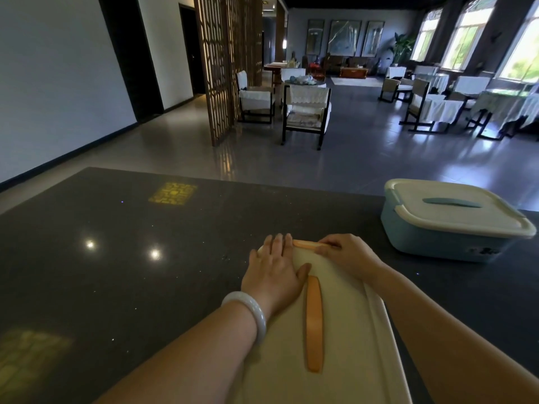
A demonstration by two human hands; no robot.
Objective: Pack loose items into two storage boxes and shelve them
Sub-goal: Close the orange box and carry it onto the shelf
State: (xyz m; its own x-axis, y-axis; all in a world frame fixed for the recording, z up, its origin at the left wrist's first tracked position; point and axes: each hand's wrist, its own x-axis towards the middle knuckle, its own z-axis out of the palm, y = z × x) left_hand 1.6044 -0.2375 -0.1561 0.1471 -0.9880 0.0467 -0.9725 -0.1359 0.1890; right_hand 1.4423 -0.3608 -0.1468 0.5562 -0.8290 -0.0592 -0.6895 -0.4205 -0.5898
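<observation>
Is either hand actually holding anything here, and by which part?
The right hand pinches the orange latch at the far edge of the cream lid. The left hand only presses flat on that lid.

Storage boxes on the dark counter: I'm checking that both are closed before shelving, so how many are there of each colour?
Cream box with orange handle, lid on, left hand flat on the lid, right hand at the far orange clasp: 1
Blue box with cream lid, lid on: 1
Total: 2
</observation>
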